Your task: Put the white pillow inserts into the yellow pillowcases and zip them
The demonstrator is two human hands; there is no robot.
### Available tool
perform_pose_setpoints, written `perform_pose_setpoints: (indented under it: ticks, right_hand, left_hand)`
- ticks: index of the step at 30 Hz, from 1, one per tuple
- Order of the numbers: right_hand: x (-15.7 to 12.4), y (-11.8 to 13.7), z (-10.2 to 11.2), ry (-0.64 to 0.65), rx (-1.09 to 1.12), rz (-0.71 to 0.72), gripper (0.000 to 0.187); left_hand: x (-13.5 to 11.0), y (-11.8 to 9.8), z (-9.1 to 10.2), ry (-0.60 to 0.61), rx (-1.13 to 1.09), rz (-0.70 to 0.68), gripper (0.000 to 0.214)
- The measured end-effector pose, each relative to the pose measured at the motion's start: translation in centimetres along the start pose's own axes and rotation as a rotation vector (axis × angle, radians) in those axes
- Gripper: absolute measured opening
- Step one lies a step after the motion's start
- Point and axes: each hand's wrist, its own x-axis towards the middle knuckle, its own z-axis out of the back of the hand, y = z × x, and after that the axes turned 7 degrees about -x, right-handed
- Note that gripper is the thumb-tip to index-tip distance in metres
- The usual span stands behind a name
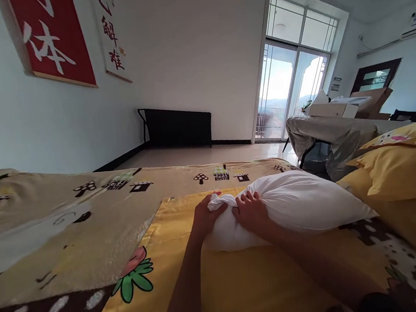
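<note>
A plump white pillow (304, 200) lies on its side across a yellow pillowcase (235, 286) with a printed green-leaved fruit. My left hand (204, 217) is closed on a bunched fold at the pillow's left end. Close beside it, my right hand (252, 210) grips the gathered white fabric with its fingers curled over the top. The cloth between the two hands is pinched and wrinkled. Beneath everything spreads a beige and brown patterned blanket (100, 225).
Yellow bedding (404, 171) is piled at the right. Beyond the bed stand a table (315, 128) under grey plastic with boxes (336, 108) on it, and a folded black frame (179, 127) against the wall. Glass doors (278, 90) are at the back.
</note>
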Motion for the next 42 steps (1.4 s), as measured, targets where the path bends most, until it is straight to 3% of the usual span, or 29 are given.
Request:
perform_pose_setpoints:
  ticks: [3, 6, 11, 16, 18, 25, 27, 31, 35, 38, 42]
  right_hand:
    - [-0.1, -0.1, 0.8, 0.013, 0.012, 0.027, 0.030]
    - [-0.9, -0.4, 2.1, 0.007, 0.086, 0.102, 0.033]
    - [-2.3, -2.7, 3.4, 0.013, 0.211, 0.440, 0.074]
    - [0.4, -7.1, 1.7, 0.108, 0.210, 0.386, 0.113]
    - [2.4, -8.0, 0.5, 0.165, 0.241, 0.398, 0.115]
    - [8.0, -7.1, -1.9, 0.572, 0.337, 0.592, 0.111]
    - [8.8, -6.5, -2.1, 0.634, 0.345, 0.626, 0.098]
    - [8.6, -5.5, -2.6, 0.550, 0.377, 0.597, 0.059]
    - [6.1, -4.9, -2.7, 0.388, 0.370, 0.484, 0.048]
    - [3.4, -5.0, -2.1, 0.295, 0.385, 0.439, 0.045]
    - [0.2, -5.5, -0.7, 0.135, 0.353, 0.456, 0.013]
  left_hand:
    - [-0.2, 0.6, 0.2, -0.020, -0.069, 0.002, 0.031]
    - [-0.2, 1.4, 0.5, -0.075, -0.131, 0.037, 0.034]
    - [-0.1, 2.2, 0.6, -0.103, -0.231, 0.085, 0.035]
    - [-0.3, 1.9, 0.5, -0.110, -0.281, 0.133, 0.036]
    - [-0.3, 1.8, 0.5, -0.107, -0.295, 0.153, 0.036]
    - [0.1, 2.2, 0.7, -0.092, -0.295, 0.198, 0.035]
    - [0.2, 2.3, 0.7, -0.100, -0.289, 0.208, 0.034]
    - [0.3, 2.3, 0.7, -0.125, -0.276, 0.218, 0.035]
    - [0.3, 1.3, 0.4, -0.107, -0.237, 0.202, 0.035]
    - [0.1, -0.5, -0.2, -0.057, -0.166, 0.133, 0.034]
    - [-1.0, -4.1, -1.1, -0.040, 0.083, -0.066, 0.032]
